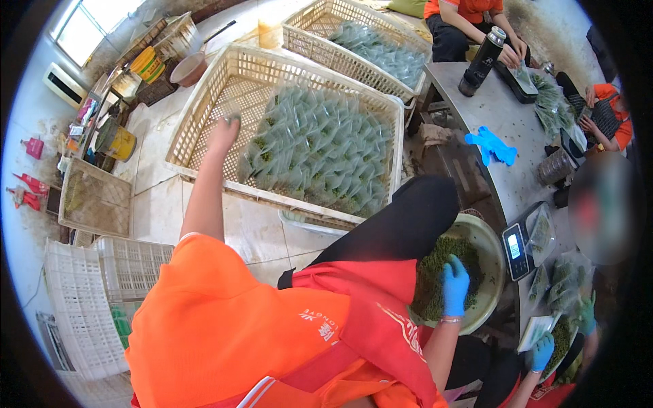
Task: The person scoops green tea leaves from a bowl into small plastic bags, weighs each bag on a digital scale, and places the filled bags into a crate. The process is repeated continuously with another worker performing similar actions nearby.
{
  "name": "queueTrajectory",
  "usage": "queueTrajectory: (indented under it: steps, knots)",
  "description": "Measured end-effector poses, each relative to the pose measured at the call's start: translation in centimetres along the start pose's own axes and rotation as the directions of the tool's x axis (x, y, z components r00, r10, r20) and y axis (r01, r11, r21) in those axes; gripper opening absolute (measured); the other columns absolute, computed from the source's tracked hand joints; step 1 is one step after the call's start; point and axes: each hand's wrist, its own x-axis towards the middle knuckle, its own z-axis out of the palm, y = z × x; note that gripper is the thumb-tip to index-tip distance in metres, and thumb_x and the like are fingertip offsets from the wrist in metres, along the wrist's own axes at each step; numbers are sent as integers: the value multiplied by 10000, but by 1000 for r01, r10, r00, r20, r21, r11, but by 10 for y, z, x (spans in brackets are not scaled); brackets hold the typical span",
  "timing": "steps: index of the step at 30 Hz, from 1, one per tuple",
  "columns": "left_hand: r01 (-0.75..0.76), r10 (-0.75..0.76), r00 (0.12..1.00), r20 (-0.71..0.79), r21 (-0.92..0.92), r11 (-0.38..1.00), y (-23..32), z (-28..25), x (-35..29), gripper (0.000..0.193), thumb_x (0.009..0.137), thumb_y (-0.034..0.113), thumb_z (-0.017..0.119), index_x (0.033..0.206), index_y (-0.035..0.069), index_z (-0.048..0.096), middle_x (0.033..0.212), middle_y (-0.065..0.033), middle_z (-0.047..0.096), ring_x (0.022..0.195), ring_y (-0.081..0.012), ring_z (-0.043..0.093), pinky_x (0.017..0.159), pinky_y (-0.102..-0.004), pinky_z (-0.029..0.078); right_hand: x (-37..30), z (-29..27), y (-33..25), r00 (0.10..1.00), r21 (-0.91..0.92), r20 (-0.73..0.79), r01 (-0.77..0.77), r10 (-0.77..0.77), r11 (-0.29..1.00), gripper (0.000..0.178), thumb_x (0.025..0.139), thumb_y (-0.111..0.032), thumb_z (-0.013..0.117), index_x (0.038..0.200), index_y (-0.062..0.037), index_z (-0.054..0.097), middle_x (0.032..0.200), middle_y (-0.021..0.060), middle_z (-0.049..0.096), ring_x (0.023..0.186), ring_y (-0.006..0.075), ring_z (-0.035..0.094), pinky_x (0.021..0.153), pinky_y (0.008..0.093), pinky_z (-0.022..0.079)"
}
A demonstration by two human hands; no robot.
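Observation:
My bare left hand [227, 130] reaches over the bare left end of a cream plastic crate [182, 136]. Its fingers are smeared by motion, so I cannot tell whether they hold anything. Rows of clear plastic bags [320, 146] with small green pieces inside fill the rest of that crate. On my right side, a pale round basin [495, 262] holds a heap of loose, small green pieces [432, 275]. My right hand [454, 289], in a blue glove, hovers at this heap with its fingers stretched out, and I see nothing in it.
A second crate [309, 41] of bags stands beyond. The grey table [476, 95] carries a digital scale [517, 248], a blue glove [491, 145], a black flask [484, 61] and more bags. Co-workers' hands [542, 351] work along it. White crates [78, 306] stack at left.

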Motion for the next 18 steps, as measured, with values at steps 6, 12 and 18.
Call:
queueTrajectory:
  steps: [6,12,18]
  knots:
    - [-148,138,907,399,-7,989,34,36,-8,667,800,406,544,1311,10,380,1259,-253,482,1185,-384,453,1012,-412,331,-15,16,15,974,-560,83,-130,212,818,415,785,-206,633,1144,-4,579,1080,199,617,981,310,607,852,379,469]
    - [-288,281,952,-119,-50,956,73,-4,-51,691,770,385,629,1323,46,393,1195,-208,546,1056,-344,555,857,-414,444,-26,50,7,889,-741,356,81,287,667,394,791,-283,602,1139,-102,569,1155,185,569,1025,342,567,844,442,470]
    - [-942,921,250,-300,-294,160,258,21,-197,292,728,90,653,1017,85,609,1000,-104,627,929,-282,585,802,-368,461,-19,35,26,987,-449,104,-65,125,891,115,769,-132,584,857,-64,613,759,147,624,651,296,602,615,399,489]
